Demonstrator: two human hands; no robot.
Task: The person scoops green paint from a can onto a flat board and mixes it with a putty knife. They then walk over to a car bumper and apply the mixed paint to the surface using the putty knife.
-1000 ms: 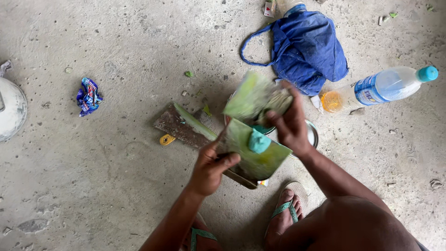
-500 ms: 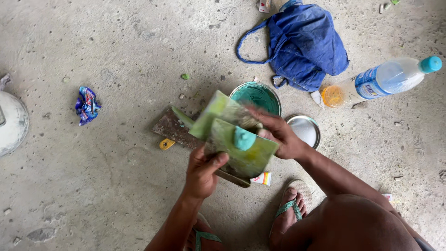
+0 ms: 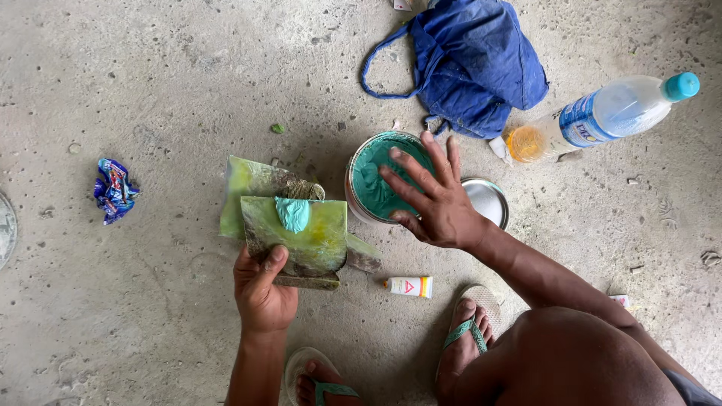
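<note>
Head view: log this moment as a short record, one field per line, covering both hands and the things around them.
left hand: left hand grips the lower edge of a flat green-stained board
on board: lump of teal paste, near the top edge
right hand: right hand open, fingers spread, above the open tin of teal paste; contact cannot be told
beside tin: round metal lid on the concrete floor
near feet: small white tube
behind: blue bag, plastic bottle lying on its side
far left: crumpled blue wrapper

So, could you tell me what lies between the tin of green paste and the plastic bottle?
Head view: a round metal lid and an orange-filled cap.
</note>
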